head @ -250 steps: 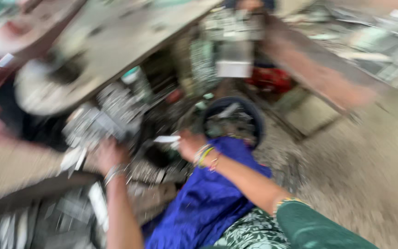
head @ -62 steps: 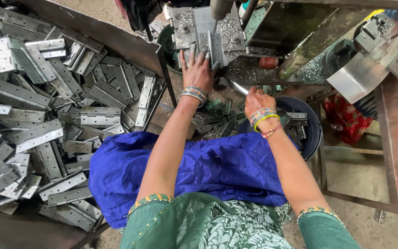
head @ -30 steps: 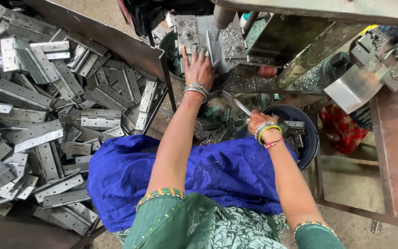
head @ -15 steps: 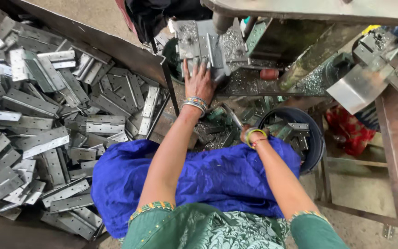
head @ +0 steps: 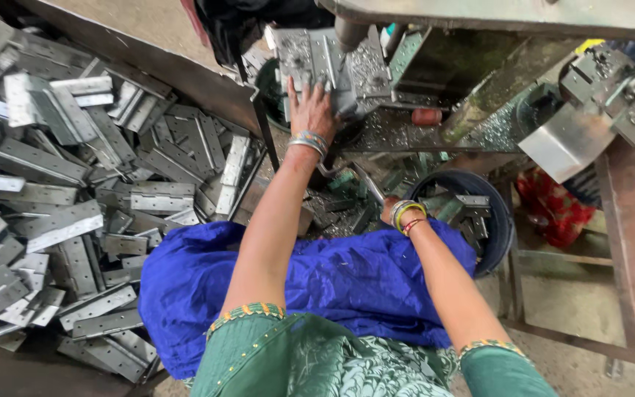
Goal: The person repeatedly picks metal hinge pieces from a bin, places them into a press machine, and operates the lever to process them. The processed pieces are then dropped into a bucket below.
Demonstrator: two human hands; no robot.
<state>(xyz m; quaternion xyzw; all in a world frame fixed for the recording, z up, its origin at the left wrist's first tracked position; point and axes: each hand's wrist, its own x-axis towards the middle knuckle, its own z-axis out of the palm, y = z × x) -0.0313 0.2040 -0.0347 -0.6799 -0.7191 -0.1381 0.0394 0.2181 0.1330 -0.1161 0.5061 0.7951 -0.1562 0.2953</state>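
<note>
Left hand (head: 310,110) flat, fingers spread; right hand (head: 391,213) lowered, mostly hidden.

Dull grey metal hinges (head: 75,169) fill the view from nine to seven o'clock. A bright blue cloth (head: 332,283) drapes the lap at six o'clock, above green sleeves (head: 273,345) trimmed with orange and a green leaf-patterned garment (head: 347,371). Silver bangles (head: 310,142) at twelve; yellow and red bangles (head: 406,215) near centre. A red cloth (head: 553,206) lies at three o'clock.
</note>
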